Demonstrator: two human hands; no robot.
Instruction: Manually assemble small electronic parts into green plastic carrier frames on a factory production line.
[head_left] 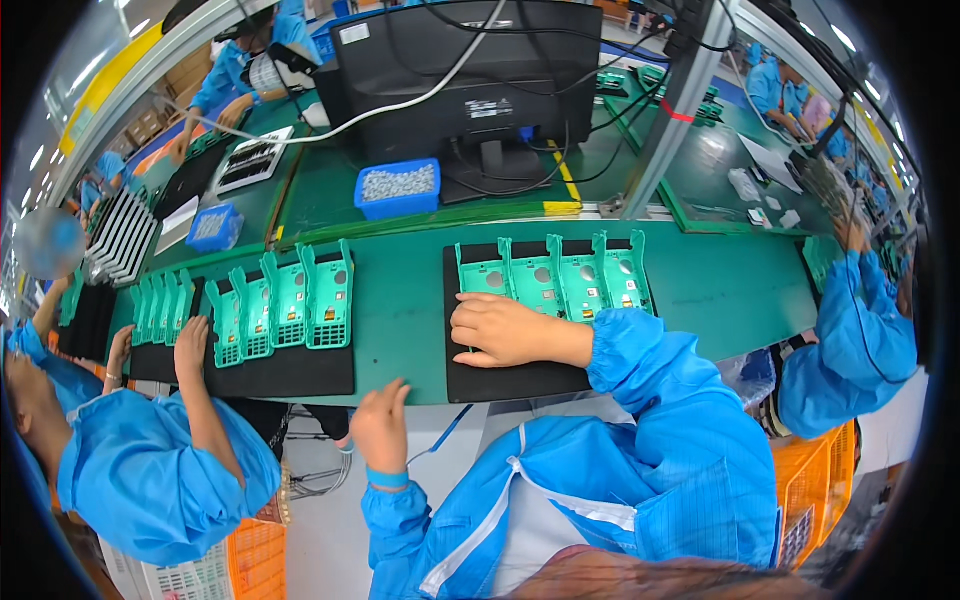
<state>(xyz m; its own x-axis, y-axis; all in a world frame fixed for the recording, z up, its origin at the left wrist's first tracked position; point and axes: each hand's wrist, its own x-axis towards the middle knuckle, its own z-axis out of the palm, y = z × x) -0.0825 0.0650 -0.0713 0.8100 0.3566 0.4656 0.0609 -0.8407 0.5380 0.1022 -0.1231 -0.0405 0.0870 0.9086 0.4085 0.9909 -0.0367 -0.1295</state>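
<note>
Several green plastic housings (580,278) stand side by side on a black mat (520,379) in front of me. Each has a round hole and a small label, and prongs rise at the far end. My right hand (505,331) lies over the near part of the leftmost ones, its fingers stretched left past the row's end and the thumb apart; the lower part of those housings is hidden beneath it. Off the table's front edge, my left hand (380,427) is raised, loosely bent, with fingertips apart and nothing visible in it. It is slightly blurred.
Behind the mat stand a monitor (470,90) and a blue bin (398,190) of small pale parts. A metal post (680,110) rises at the right. On my left, a co-worker (170,470) handles similar housings (285,300); another person (850,330) sits at the right. Orange crates (820,490) stand below.
</note>
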